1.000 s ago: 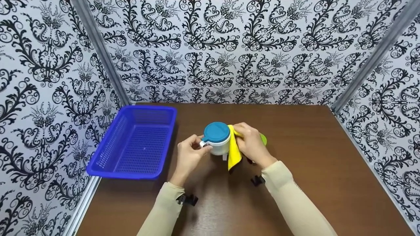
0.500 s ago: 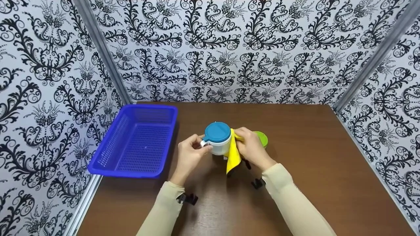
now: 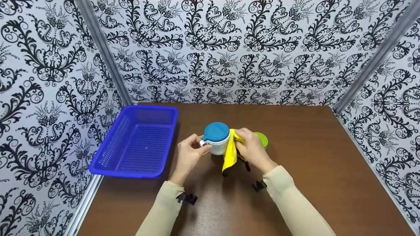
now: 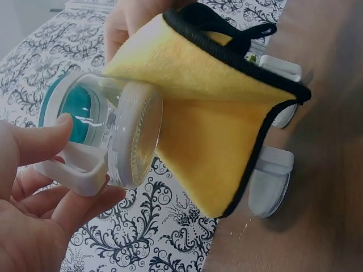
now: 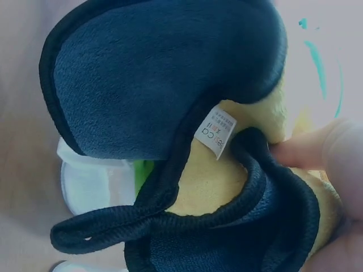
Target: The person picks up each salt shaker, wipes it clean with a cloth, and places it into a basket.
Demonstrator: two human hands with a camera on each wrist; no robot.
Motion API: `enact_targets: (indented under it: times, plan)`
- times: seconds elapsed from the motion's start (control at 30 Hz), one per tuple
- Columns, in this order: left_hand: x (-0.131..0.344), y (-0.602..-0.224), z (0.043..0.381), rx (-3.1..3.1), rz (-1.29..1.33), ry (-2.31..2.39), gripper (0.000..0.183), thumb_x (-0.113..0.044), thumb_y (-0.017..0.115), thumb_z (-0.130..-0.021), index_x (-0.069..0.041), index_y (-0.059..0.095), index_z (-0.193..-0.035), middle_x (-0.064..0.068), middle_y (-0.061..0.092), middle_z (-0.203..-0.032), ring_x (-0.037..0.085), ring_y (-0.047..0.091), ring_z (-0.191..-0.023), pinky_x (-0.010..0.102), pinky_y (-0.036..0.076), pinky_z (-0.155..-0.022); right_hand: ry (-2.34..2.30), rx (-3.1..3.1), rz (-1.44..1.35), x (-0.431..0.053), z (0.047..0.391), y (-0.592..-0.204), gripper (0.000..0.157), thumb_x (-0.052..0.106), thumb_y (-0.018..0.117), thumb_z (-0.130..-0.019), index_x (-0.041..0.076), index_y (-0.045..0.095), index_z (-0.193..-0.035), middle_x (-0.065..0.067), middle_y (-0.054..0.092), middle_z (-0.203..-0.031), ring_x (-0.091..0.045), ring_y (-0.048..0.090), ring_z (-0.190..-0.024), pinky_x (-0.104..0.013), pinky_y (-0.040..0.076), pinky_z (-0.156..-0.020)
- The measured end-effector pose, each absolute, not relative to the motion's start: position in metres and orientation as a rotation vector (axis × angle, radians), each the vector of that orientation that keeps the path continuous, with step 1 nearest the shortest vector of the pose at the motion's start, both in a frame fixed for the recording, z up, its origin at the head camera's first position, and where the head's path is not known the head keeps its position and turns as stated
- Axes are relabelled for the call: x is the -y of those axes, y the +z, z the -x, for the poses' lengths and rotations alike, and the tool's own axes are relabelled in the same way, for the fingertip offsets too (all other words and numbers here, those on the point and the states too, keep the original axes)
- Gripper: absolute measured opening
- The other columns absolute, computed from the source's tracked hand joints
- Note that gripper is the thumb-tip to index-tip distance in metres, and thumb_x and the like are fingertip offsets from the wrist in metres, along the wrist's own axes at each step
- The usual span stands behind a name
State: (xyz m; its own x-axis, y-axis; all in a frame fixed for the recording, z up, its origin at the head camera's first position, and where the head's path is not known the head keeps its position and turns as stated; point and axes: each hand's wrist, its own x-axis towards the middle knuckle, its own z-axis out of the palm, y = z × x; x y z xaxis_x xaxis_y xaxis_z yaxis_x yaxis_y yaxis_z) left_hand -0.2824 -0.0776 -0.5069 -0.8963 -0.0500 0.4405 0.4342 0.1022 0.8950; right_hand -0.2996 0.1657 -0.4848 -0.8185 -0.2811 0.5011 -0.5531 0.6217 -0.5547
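"Gripping what with the left hand [image 3: 189,154]?"
"A clear glass jar [image 3: 218,148], blue-lidded, by its white handle [image 4: 88,181], above the table [image 3: 302,147]."
"With the right hand [image 3: 253,149]?"
"Pinching a yellow, black-edged cloth [image 4: 207,127] beside it."

Blue basket [image 3: 146,148] on left of brown tabletop [image 3: 315,141]; scroll-patterned walls [image 3: 223,49], grey corner posts [image 3: 103,50].

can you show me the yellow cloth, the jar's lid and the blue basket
yellow cloth [image 4: 210,130]: left wrist view, middle of its yellow side
jar's lid [image 3: 216,131]: head view, top face
blue basket [image 3: 144,149]: head view, bare floor
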Motion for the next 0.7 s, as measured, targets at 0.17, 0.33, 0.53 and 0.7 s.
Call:
enact_targets:
  times: [0.17,0.33,0.53,0.7]
  plan:
    - [0.077,-0.505,0.282,2.046,0.342,-1.85,0.03,-0.009,0.09,-0.074,-0.007,0.06,-0.074,0.006,0.074,-0.089,0.021,0.069,-0.085,0.033,0.058,-0.062,1.031,2.442,-0.697,-0.165,0.296,-0.478,0.036,0.001,0.066,-0.091,0.015,0.071,-0.124,0.0,0.066,-0.107,-0.014,0.062,-0.094,-0.034,0.053,-0.085]
    - [0.076,-0.503,0.282,2.06,0.375,-1.795,0.032,-0.007,0.09,-0.073,-0.003,0.058,-0.074,0.004,0.072,-0.078,0.02,0.071,-0.098,0.034,0.059,-0.069,1.015,2.352,-0.721,-0.167,0.294,-0.471,0.041,-0.003,0.064,-0.09,0.018,0.071,-0.125,0.004,0.067,-0.11,-0.009,0.063,-0.099,-0.031,0.052,-0.086]
    - [0.077,-0.506,0.28,2.075,0.453,-1.8,0.033,-0.008,0.09,-0.073,-0.007,0.058,-0.072,0.002,0.074,-0.086,0.018,0.071,-0.1,0.031,0.057,-0.066,1.001,2.269,-0.756,-0.169,0.294,-0.459,0.036,0.0,0.066,-0.094,0.017,0.071,-0.125,0.006,0.067,-0.116,-0.011,0.063,-0.107,-0.033,0.051,-0.093]
    - [0.075,-0.505,0.279,2.067,0.492,-1.871,0.032,-0.003,0.09,-0.071,-0.001,0.057,-0.072,0.006,0.076,-0.097,0.018,0.071,-0.102,0.039,0.058,-0.069,1.001,2.259,-0.737,-0.173,0.297,-0.46,0.038,-0.002,0.066,-0.093,0.017,0.071,-0.125,0.004,0.068,-0.117,-0.014,0.063,-0.108,-0.035,0.05,-0.096]
